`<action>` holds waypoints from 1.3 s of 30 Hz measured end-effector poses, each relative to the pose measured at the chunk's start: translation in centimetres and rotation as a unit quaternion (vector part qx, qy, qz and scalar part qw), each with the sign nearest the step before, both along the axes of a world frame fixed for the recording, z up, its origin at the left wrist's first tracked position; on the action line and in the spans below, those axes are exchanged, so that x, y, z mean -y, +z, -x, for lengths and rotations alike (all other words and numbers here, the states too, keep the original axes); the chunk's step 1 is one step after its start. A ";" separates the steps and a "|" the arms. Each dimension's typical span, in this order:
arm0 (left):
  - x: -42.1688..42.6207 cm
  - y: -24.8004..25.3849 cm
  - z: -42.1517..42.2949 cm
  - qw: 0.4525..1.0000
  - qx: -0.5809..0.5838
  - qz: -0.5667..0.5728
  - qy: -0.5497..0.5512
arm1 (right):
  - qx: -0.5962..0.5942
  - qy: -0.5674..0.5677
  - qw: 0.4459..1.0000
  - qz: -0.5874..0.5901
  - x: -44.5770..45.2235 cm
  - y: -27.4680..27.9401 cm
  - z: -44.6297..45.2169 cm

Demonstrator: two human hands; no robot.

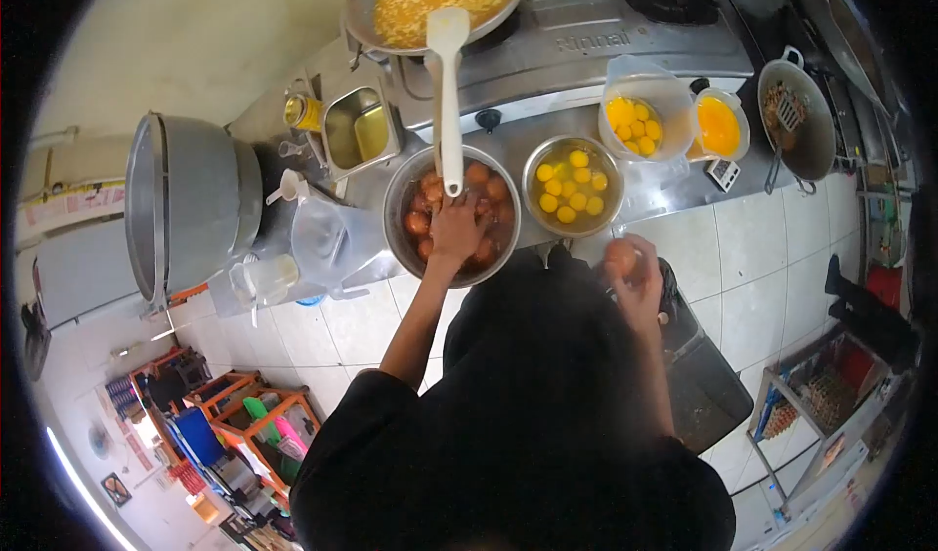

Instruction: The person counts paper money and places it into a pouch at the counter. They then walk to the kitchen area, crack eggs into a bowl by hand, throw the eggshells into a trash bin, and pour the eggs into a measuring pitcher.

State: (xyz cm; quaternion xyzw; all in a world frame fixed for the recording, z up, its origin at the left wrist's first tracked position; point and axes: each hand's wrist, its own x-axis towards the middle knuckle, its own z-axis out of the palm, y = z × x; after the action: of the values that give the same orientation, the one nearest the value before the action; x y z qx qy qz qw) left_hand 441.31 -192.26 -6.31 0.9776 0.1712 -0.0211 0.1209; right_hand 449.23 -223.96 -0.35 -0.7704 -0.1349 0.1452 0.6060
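Note:
My left hand (457, 227) reaches down into a metal pot (393, 221) of brown eggs (417, 223) in water; its fingertips are among the eggs, partly hidden, and what they touch cannot be made out. A brown egg (620, 257) is held in the curled fingers of my right hand (640, 279), just below and right of a metal bowl (531, 191). That bowl holds several yolks (568, 189) in clear egg white. A white spatula (449, 92) rests across the pan above, its handle reaching over the egg pot.
A pan (360, 25) of egg mixture sits on the stove (576, 63). Plastic jugs (674, 92) with yolks stand right of the bowl. At left are a square metal tray (337, 126), a clear jug (327, 233) and a large pot (200, 199). A black bin (708, 385) stands below right.

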 end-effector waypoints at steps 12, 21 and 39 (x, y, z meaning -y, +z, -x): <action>4.2 6.2 -0.5 0.767 0.218 0.584 0.152 | 0.232 0.086 0.969 -0.010 -13.3 2.6 -1.2; 5.2 6.4 -1.1 0.575 0.315 0.726 0.208 | 0.168 0.070 0.980 -0.083 -13.9 3.0 -1.4; 1.6 3.8 3.8 0.571 0.248 0.740 0.255 | 0.084 0.081 0.979 0.165 -3.8 0.2 -8.6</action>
State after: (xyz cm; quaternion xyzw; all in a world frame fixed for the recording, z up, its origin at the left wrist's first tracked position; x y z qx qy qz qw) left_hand 437.53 -193.84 -2.47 0.4305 0.3018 0.1347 0.8399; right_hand 457.87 -220.17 -0.11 -0.8558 -0.2216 0.1494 0.4430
